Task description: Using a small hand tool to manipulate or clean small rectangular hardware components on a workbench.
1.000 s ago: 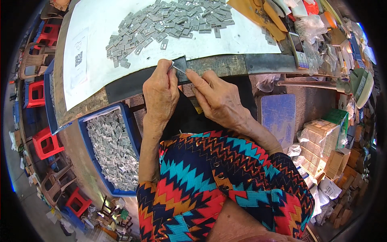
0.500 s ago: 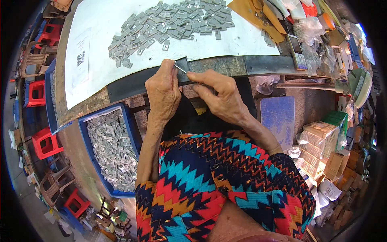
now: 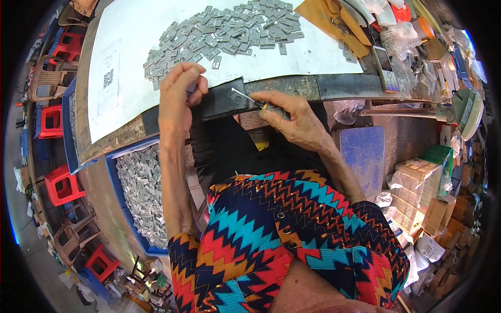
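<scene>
My left hand is closed, its fingers curled round a small grey plastic piece that shows in part. It is over the near edge of the white sheet, just below a heap of similar flat grey pieces. My right hand grips a small screwdriver with a thin metal shaft and a black and yellow handle, mostly hidden by the fingers. The shaft points up and left, its tip free above a black strip on the table edge.
A blue bin full of grey pieces stands below the table at the left. To the right are a brown paper envelope, a mobile phone, plastic bags and a lamp. A blue stool stands beneath the table edge.
My left hand has moved left, away from the screwdriver tip and toward the heap, and has turned. My right hand has shifted slightly right and down, still holding the screwdriver.
</scene>
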`<action>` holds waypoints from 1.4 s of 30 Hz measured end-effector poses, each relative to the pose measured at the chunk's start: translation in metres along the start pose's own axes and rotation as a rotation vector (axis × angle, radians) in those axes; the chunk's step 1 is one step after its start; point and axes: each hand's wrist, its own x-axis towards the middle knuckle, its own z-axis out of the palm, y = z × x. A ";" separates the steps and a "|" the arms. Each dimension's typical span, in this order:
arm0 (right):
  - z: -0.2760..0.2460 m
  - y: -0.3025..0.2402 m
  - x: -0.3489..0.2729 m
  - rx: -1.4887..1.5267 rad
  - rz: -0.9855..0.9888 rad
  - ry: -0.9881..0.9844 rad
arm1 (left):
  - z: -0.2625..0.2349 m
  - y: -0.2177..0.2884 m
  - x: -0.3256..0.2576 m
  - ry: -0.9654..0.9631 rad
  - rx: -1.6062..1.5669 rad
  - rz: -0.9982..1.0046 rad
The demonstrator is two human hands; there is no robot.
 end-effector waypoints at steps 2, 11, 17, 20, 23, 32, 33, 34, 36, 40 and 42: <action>0.002 0.001 -0.004 0.013 0.000 -0.018 | -0.012 0.003 0.008 -0.010 -0.081 -0.025; 0.004 0.024 -0.017 0.119 0.085 -0.097 | 0.001 -0.006 0.034 0.079 0.161 -0.038; 0.012 0.039 -0.020 0.075 -0.038 -0.031 | 0.011 -0.021 0.050 0.215 1.081 0.323; 0.009 0.041 -0.022 0.064 -0.033 -0.026 | 0.023 -0.019 0.045 0.257 1.295 0.217; 0.007 0.039 -0.021 0.078 0.055 -0.077 | 0.024 -0.018 0.043 0.272 1.355 0.182; 0.009 0.048 -0.022 0.119 -0.012 -0.034 | 0.030 -0.013 0.050 0.139 1.268 0.188; 0.009 0.047 -0.021 0.123 0.001 -0.043 | 0.028 -0.013 0.051 0.117 1.292 0.192; 0.009 0.045 -0.021 0.128 0.015 -0.052 | 0.026 -0.013 0.053 0.094 1.316 0.195; 0.007 0.040 -0.021 0.122 0.048 -0.071 | 0.024 -0.010 0.054 0.050 1.312 0.187; 0.008 0.043 -0.022 0.115 0.054 -0.073 | 0.028 -0.005 0.052 -0.043 1.412 0.291; 0.007 0.044 -0.022 0.122 0.073 -0.079 | 0.025 -0.005 0.050 -0.051 1.398 0.310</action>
